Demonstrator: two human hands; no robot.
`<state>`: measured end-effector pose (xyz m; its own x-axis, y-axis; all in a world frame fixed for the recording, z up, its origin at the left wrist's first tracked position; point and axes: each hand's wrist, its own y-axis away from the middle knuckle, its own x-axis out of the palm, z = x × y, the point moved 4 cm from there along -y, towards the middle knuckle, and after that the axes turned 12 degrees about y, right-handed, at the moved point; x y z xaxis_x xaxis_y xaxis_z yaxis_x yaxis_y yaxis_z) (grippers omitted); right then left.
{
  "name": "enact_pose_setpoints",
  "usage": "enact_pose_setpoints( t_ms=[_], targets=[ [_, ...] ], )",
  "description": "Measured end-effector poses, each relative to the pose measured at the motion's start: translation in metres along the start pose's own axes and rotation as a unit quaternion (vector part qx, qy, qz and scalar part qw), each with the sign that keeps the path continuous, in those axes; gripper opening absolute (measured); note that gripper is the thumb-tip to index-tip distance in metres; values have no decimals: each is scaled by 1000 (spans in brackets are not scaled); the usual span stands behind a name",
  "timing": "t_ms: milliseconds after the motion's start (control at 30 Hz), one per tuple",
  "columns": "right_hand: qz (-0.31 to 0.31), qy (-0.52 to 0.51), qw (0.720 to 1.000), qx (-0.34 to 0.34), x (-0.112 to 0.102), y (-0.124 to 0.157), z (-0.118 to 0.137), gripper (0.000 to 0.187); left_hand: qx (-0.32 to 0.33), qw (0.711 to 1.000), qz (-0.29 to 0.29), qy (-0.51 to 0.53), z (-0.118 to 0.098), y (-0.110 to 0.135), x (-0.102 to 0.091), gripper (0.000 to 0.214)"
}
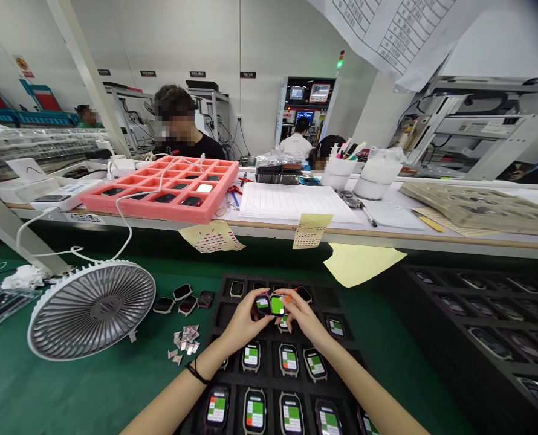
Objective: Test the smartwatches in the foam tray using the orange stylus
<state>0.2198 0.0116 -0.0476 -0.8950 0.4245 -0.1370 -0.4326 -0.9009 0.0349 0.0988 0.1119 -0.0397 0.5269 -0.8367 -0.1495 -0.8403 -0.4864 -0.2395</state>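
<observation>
Smartwatches sit side by side at lower centre of the frame, left hand and right hand each pinching one between closed fingertips, an orange tab at the right fingers, above a black foam tray of lit watches.

Bare forearms, a thin black cord bracelet on the left wrist

Just above the black foam tray, the left hand pinched one smartwatch and the right hand a second smartwatch, their lit green screens tilted upward, nearly touching, with a small orange piece beside them.
</observation>
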Motion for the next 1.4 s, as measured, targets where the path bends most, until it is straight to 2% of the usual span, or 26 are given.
enact_pose_setpoints(
  t_ms=[100, 267, 500, 700, 800, 900, 1100, 1233, 1300, 1400],
  targets=[
    [10, 28, 1000, -2, 3, 2, 0, 36, 25, 999, 12, -40, -6, 2, 2, 44],
    [33, 14, 999, -10, 6, 2, -2, 42, 10, 1000, 2, -29, -2, 0, 1, 50],
    [17, -14, 999, -23, 4, -1, -3, 43, -3, 999, -30, 18, 5, -2, -4, 56],
    [5, -17, 1000, 2, 1, 0, -1, 38, 16, 1000, -4, -15, 1, -1, -1, 53],
    [12, 7, 1000, 13, 2, 1, -1, 38, 64, 995, 33, -63, -8, 2, 4, 46],
    [26, 43, 999, -1, 6, 4, -2, 36, 107, 988, 47, -105, -13, 4, 7, 44],
    [29, 141, 989, -26, 10, 10, -2, 38, 97, 981, 78, -148, -9, 5, 8, 54],
    [7, 202, 977, -69, 11, 15, 10, 39, 131, 975, 60, -170, -12, 5, 7, 54],
    [-5, 189, 979, -81, 11, 16, 16, 39, 155, 972, 34, -174, -15, 5, 5, 51],
    [19, 72, 996, -42, 10, 15, 19, 43, 190, 969, 13, -159, -22, 5, 3, 49]
  ],
)
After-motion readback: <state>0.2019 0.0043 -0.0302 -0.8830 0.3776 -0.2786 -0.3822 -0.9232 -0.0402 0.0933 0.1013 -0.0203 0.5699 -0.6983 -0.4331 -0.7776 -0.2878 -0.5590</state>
